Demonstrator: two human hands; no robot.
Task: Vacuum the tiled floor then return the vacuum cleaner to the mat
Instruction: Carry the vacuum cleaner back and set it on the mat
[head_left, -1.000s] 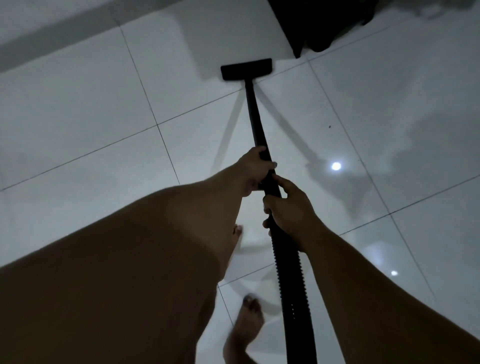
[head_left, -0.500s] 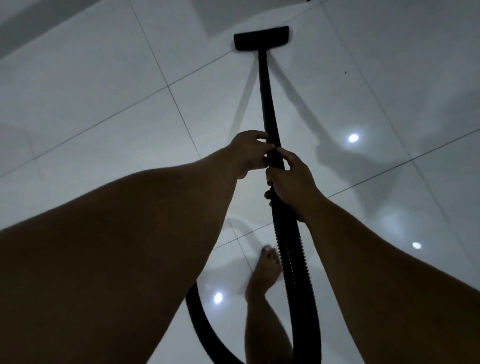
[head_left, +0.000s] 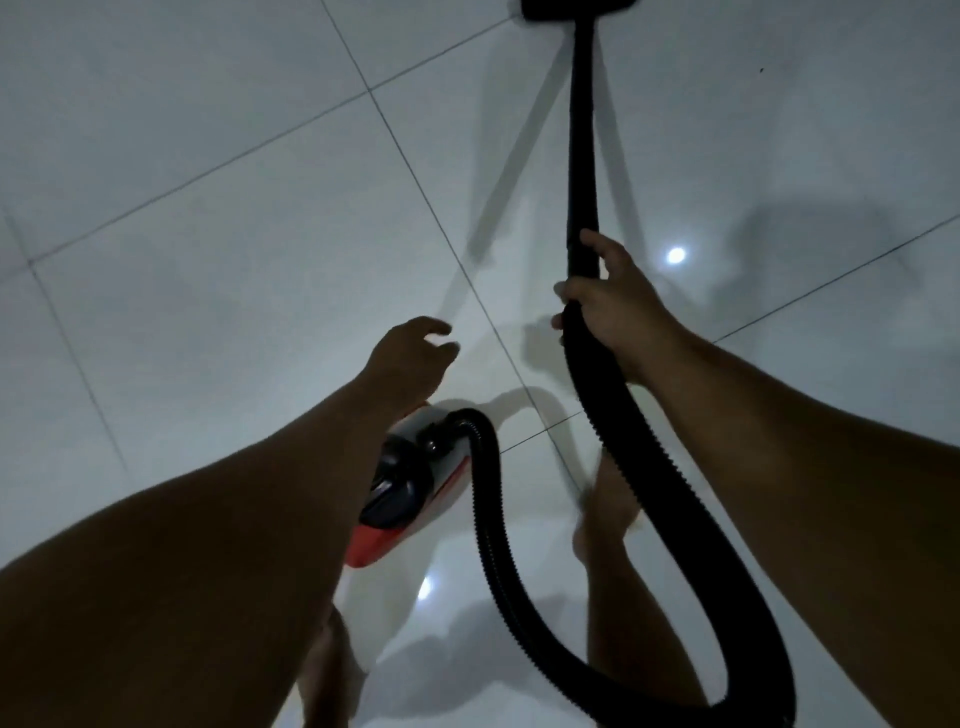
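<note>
Currently right hand (head_left: 615, 306) grips black vacuum wand (head_left: 582, 156), long axis running straight ahead; left hand (head_left: 410, 358) open, empty, hovering above red-and-white canister (head_left: 410, 488) on glossy white tiled floor (head_left: 208, 208); left nearer canister.

No readable text, label, brand, number or sign anywhere in view. Vacuum cleaner body (head_left: 410, 483) below my left arm: red, white and dark panels, no legible marking; picture dim and blurred there. Hose (head_left: 613, 415) and wand (head_left: 583, 156): plain black, nothing printed that I can make out. Floor tiles (head_left: 208, 260): blank.
</note>
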